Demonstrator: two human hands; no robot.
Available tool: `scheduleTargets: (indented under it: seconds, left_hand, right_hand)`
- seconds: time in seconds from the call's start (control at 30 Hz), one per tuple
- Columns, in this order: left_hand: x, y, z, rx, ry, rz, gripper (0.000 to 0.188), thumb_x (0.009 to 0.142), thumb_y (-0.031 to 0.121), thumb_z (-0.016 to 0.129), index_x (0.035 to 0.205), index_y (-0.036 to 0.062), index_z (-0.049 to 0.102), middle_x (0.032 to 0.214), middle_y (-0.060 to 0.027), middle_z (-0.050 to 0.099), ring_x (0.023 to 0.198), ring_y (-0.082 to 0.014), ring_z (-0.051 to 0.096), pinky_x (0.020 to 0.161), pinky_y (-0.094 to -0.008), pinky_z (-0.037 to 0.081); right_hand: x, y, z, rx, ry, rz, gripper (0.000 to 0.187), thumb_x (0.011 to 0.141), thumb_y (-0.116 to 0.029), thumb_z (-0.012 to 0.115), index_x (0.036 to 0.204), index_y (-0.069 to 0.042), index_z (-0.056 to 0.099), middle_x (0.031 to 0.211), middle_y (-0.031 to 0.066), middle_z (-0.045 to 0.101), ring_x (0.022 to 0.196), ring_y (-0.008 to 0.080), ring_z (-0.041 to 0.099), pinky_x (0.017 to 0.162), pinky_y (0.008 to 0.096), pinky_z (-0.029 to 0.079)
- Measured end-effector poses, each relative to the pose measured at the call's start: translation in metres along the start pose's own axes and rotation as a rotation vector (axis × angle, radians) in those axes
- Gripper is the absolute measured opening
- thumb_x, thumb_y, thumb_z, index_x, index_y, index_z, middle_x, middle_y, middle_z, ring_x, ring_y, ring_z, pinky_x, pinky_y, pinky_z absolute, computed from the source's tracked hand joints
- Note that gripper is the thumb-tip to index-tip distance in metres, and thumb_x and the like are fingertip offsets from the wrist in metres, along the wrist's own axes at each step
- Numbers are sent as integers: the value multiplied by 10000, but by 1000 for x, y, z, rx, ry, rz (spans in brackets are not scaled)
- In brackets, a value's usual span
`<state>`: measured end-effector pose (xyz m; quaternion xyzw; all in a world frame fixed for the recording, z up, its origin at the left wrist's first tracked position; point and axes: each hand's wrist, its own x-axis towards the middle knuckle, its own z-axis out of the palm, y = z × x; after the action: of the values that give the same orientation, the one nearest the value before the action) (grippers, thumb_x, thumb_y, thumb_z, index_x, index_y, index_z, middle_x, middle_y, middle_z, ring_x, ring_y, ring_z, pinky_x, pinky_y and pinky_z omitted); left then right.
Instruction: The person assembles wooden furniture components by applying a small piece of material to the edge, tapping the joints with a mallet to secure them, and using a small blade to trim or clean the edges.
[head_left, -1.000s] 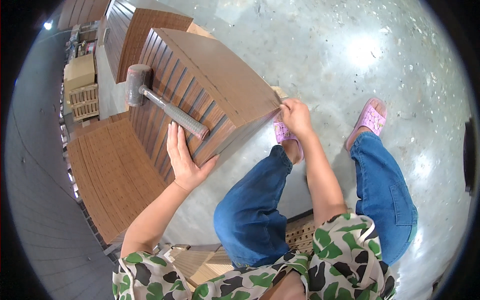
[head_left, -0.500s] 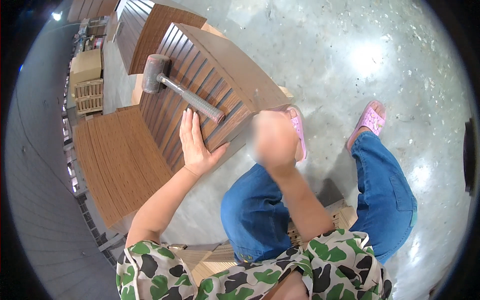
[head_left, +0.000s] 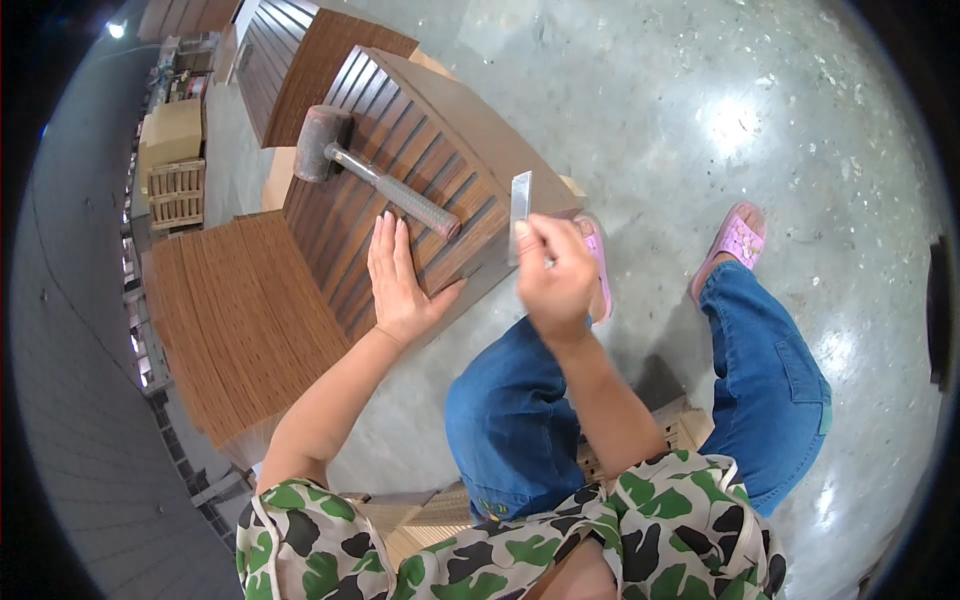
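A thin silvery strip [head_left: 521,195] is being held up by the near corner of a slatted stack [head_left: 425,165].
The slatted top is being partly taken up by a mallet [head_left: 385,185], its handle being lined up just beyond the left hand's [head_left: 400,290] fingertips; the left flank is being hemmed in by a brown board stack [head_left: 240,320], the far end by a rear stack [head_left: 330,70]. The strip is being pinched between the thumb and curled fingers of the right hand [head_left: 556,275], to the right of the left hand; whether the slatted stack is being touched by it cannot be told. The left hand is being kept flat, fingers extended, on the slats, its thumb being pointed along the near edge. Beyond the right side, open room is being offered by the concrete floor [head_left: 660,120], with pink slippers [head_left: 735,235] being worn there.
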<state>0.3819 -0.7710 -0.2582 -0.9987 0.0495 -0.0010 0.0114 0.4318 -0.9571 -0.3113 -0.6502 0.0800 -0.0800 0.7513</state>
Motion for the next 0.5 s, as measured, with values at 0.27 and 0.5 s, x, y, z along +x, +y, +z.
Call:
scheduleTargets:
  seconds: [0.27, 0.5]
  left_hand:
    - [3, 1, 4, 6, 4, 6, 1059, 607, 312, 803, 1405, -41, 204, 1452, -253, 220, 1359, -416, 196, 1082, -504, 200]
    - [5, 1, 4, -9, -9, 18, 1070, 632, 324, 807, 1427, -18, 179, 1468, -260, 192, 1356, -418, 206, 1088, -473, 212]
  right_hand:
    - [4, -11, -4, -19, -80, -189, 50, 803, -14, 614, 848, 5, 626, 786, 147, 612, 704, 320, 597, 651, 354, 487]
    - [40, 30, -25, 429, -382, 317, 118, 836, -53, 660, 897, 46, 639, 702, -1, 605, 617, 31, 498, 552, 187, 398]
